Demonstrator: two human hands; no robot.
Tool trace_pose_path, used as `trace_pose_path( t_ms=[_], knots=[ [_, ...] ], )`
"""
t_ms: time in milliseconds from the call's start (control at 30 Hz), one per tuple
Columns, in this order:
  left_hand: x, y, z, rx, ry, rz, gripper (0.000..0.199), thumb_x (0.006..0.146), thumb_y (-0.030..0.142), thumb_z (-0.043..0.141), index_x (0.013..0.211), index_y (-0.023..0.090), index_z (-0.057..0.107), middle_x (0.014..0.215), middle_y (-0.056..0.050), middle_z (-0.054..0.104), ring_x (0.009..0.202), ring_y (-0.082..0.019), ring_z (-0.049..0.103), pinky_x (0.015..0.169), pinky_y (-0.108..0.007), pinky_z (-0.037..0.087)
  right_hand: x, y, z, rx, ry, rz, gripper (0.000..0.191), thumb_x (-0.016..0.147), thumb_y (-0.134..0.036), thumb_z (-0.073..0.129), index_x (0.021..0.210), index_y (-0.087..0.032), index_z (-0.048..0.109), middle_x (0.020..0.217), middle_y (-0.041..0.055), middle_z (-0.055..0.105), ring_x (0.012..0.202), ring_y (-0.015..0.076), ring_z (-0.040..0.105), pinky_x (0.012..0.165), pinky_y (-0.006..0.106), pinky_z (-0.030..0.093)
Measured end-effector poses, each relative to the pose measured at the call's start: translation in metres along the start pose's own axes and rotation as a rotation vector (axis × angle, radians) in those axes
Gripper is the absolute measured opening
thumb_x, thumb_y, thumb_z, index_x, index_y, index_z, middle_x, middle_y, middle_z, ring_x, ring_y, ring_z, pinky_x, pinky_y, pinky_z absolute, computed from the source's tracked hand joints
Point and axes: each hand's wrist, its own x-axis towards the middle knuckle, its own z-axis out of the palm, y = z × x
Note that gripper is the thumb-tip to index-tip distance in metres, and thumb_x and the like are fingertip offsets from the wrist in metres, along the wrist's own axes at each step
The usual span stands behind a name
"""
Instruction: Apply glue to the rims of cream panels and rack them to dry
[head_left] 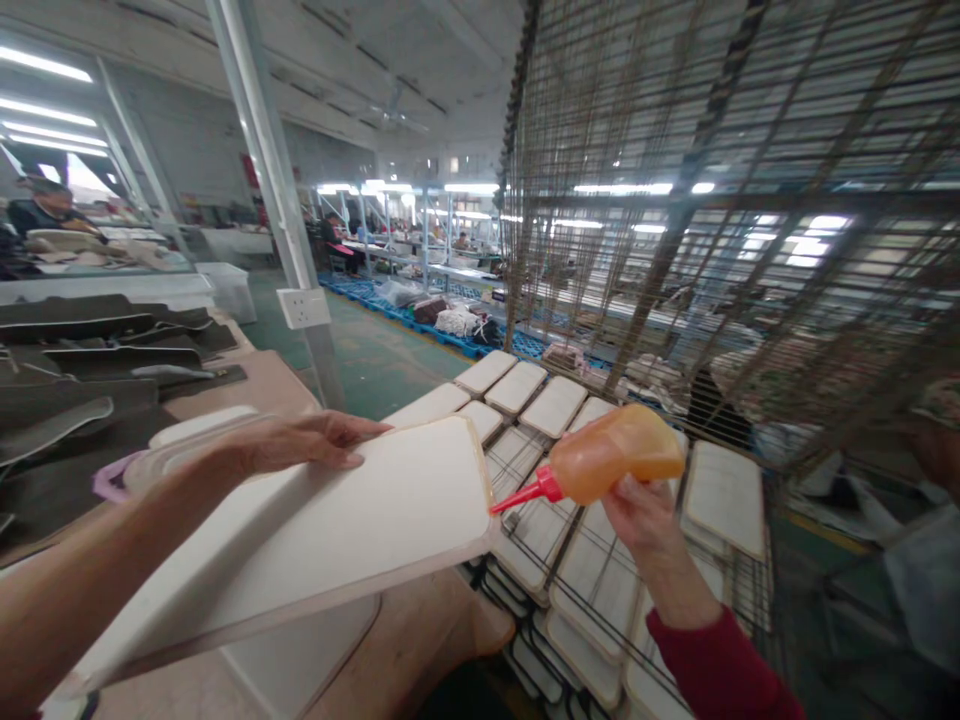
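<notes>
The white panel (352, 520) reaches from the lower left of my head view to the middle, sloping over the tan worktable (277, 390), with a yellowish wet-looking line along its right end. The tip of the red nozzle (529, 491) is at that end, by the edge; I cannot tell if it presses on the surface. Behind the nozzle, the bottle (619, 452) of amber liquid lies almost level, tilted slightly down toward the panel. My right hand (645, 515) has its fingers closed around the bottle from below and behind, the thumb against its near side. My left hand (319, 442) is at the panel's far edge, fingers nearly closed on it, some lying on the upper face; the underside of that grip is hidden from me. Just beyond my left wrist I see a pale stack (199, 430) with a purple piece (112, 478) at its side. Right of the panel, smaller white boards (555, 405) with rounded corners lie in rows on wire racks, and a tall wire grid (720, 180) leans up behind them. Over on my left are dark sheets (90, 330), a clear bin (226, 290) and a metal post (262, 150) carrying a socket box (303, 308). Farther off, a person (49, 210) is at another table.
</notes>
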Motion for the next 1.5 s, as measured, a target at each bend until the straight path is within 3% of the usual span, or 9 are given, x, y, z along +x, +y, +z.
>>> trace_pose_path(
  t_ms=[133, 267, 533, 867, 1100, 1300, 1500],
  knots=[
    [-0.001, -0.005, -0.002, 0.022, 0.002, 0.033, 0.067, 0.067, 0.026, 0.076, 0.130, 0.011, 0.057, 0.108, -0.013, 0.071, 0.090, -0.031, 0.066, 0.075, -0.033, 0.050, -0.003, 0.002, -0.002, -0.027, 0.019, -0.036, 0.057, 0.046, -0.037, 0.087, 0.100, -0.031, 0.068, 0.084, 0.0017, 0.075, 0.072, 0.0215, 0.067, 0.078, 0.041, 0.055],
    [0.000, -0.011, -0.008, 0.043, -0.023, 0.057, 0.067, 0.072, 0.027, 0.072, 0.134, 0.012, 0.053, 0.114, -0.013, 0.068, 0.101, -0.034, 0.062, 0.081, -0.035, 0.048, -0.006, 0.003, -0.002, -0.038, 0.029, -0.034, 0.057, 0.047, -0.038, 0.086, 0.101, -0.030, 0.068, 0.084, 0.0020, 0.074, 0.072, 0.0217, 0.068, 0.076, 0.040, 0.055],
    [0.002, -0.018, -0.007, -0.005, 0.020, 0.086, 0.063, 0.065, 0.029, 0.077, 0.126, 0.018, 0.062, 0.106, -0.011, 0.071, 0.098, -0.035, 0.064, 0.081, -0.037, 0.051, -0.014, 0.004, 0.005, -0.006, 0.111, -0.140, 0.052, 0.053, -0.033, 0.085, 0.101, -0.031, 0.067, 0.075, -0.0007, 0.073, 0.065, 0.0180, 0.067, 0.071, 0.035, 0.055],
    [0.007, -0.033, -0.014, -0.018, 0.037, 0.122, 0.064, 0.072, 0.031, 0.072, 0.133, 0.022, 0.055, 0.112, -0.011, 0.069, 0.103, -0.036, 0.062, 0.087, -0.042, 0.049, -0.021, 0.005, 0.013, 0.023, 0.181, -0.207, 0.053, 0.054, -0.028, 0.086, 0.103, -0.028, 0.067, 0.081, -0.0007, 0.074, 0.061, 0.0128, 0.065, 0.064, 0.025, 0.054],
    [0.012, -0.047, -0.013, -0.091, 0.023, 0.156, 0.061, 0.077, 0.029, 0.068, 0.136, 0.025, 0.052, 0.113, -0.010, 0.069, 0.096, -0.031, 0.065, 0.084, -0.039, 0.050, -0.022, 0.008, 0.022, 0.007, 0.277, -0.282, 0.058, 0.056, -0.023, 0.083, 0.110, -0.026, 0.064, 0.094, 0.0036, 0.074, 0.081, 0.0193, 0.069, 0.068, 0.028, 0.056],
    [0.019, -0.062, -0.012, -0.128, -0.003, 0.197, 0.063, 0.081, 0.027, 0.064, 0.140, 0.024, 0.045, 0.116, -0.011, 0.067, 0.095, -0.029, 0.066, 0.080, -0.034, 0.051, -0.024, 0.014, 0.024, 0.008, 0.323, -0.338, 0.050, 0.058, -0.020, 0.081, 0.106, -0.025, 0.066, 0.097, 0.0028, 0.073, 0.080, 0.0174, 0.069, 0.073, 0.029, 0.057],
    [0.022, -0.070, -0.005, -0.161, 0.057, 0.197, 0.067, 0.080, 0.026, 0.065, 0.143, 0.022, 0.041, 0.114, -0.011, 0.068, 0.097, -0.029, 0.066, 0.079, -0.032, 0.052, -0.022, 0.016, 0.025, 0.017, 0.329, -0.319, 0.046, 0.059, -0.022, 0.080, 0.103, -0.026, 0.067, 0.094, 0.0020, 0.074, 0.084, 0.0195, 0.069, 0.077, 0.035, 0.056]
  ],
)
